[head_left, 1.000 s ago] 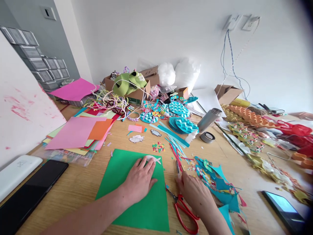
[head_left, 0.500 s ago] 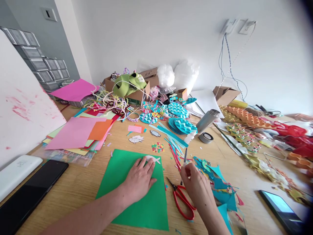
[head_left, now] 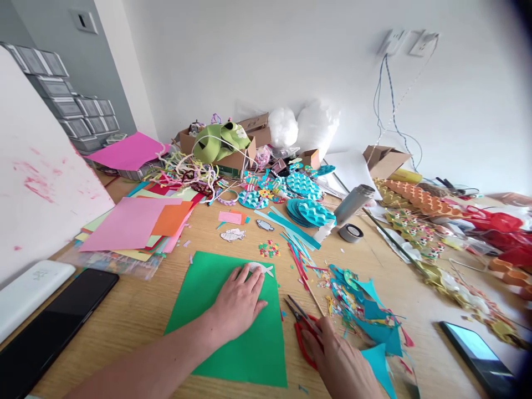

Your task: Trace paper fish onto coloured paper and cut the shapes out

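My left hand [head_left: 239,302] lies flat with fingers outstretched on a green paper sheet [head_left: 253,354]. Its fingertips press a white fish-shaped paper cutout [head_left: 265,269] near the sheet's top right corner; part of the fish is hidden. To the right, my right hand [head_left: 338,352] is low over the table, thumb and index finger closed around the end of a thin grey pen [head_left: 300,308]. Under that hand lie red-handled scissors [head_left: 302,346], partly covered. A thin wooden stick [head_left: 315,295] reaches up to the fingers from beyond.
Two fish cutouts [head_left: 233,235] and a confetti pile [head_left: 270,249] lie beyond the sheet. Blue paper scraps [head_left: 376,321] and a phone [head_left: 477,354] are at right. A metal flask [head_left: 355,204], tape roll [head_left: 351,233] and glue bottle [head_left: 325,230] stand behind. Coloured papers [head_left: 120,224] lie left.
My right hand has moved down towards the scissors, and the pen has gone from upright to tilted low beside the blades. My left hand has stayed on the fish.
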`<state>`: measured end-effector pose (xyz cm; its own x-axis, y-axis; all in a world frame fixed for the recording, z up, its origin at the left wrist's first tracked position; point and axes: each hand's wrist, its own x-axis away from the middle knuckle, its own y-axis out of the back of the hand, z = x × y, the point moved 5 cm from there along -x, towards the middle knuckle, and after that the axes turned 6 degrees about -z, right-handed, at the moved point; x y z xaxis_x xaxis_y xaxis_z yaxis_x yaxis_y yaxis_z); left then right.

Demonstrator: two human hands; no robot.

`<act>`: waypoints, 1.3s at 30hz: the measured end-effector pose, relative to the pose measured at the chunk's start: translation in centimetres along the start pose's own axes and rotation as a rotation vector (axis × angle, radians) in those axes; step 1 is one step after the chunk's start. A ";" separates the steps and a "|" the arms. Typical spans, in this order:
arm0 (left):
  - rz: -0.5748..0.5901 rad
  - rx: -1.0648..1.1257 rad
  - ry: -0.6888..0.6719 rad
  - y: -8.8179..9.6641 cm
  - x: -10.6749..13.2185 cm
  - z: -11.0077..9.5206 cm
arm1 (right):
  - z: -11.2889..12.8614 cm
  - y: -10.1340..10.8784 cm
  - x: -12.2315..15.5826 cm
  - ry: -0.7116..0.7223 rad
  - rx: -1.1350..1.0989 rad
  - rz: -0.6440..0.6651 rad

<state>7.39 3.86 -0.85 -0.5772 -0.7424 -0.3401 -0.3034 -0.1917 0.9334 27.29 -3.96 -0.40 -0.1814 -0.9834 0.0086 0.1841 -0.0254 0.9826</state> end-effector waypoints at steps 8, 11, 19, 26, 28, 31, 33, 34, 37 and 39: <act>0.006 -0.005 0.011 -0.1 -0.1 -0.1 | -0.1 4.1 -1.0 0.063 -0.435 -0.121; 0.000 -0.020 0.022 -0.3 -0.1 -0.1 | 1.8 7.1 -3.2 0.109 -0.656 -0.200; 0.018 -0.010 0.023 0.4 -0.3 -0.4 | 10.0 10.2 -9.0 0.459 -1.295 0.109; 0.058 0.014 0.046 0.6 -0.4 -0.3 | 11.3 5.9 -13.7 0.241 -1.367 -0.076; 0.074 0.024 0.058 0.7 -0.3 -0.2 | 11.3 4.2 -14.0 0.176 -1.377 -0.099; 0.090 0.039 0.066 1.0 -0.3 -0.3 | 11.1 1.9 -14.1 0.084 -1.380 -0.113; 0.088 0.044 0.075 1.4 -0.3 -0.4 | 11.0 0.8 -14.1 0.054 -1.356 -0.121; 0.086 0.044 0.081 1.5 -0.3 -0.4 | 11.0 0.4 -14.2 0.054 -1.338 -0.123; 0.080 0.036 0.090 1.7 -0.4 -0.5 | 10.9 -0.2 -14.4 0.087 -1.271 -0.130; 0.078 0.028 0.087 1.6 -0.4 -0.5 | 10.8 -0.6 -14.4 0.108 -1.208 -0.138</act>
<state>7.56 3.53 0.86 -0.5320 -0.8077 -0.2540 -0.2814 -0.1142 0.9528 19.32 12.16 0.94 -0.1999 -0.9676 -0.1540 0.9597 -0.2251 0.1683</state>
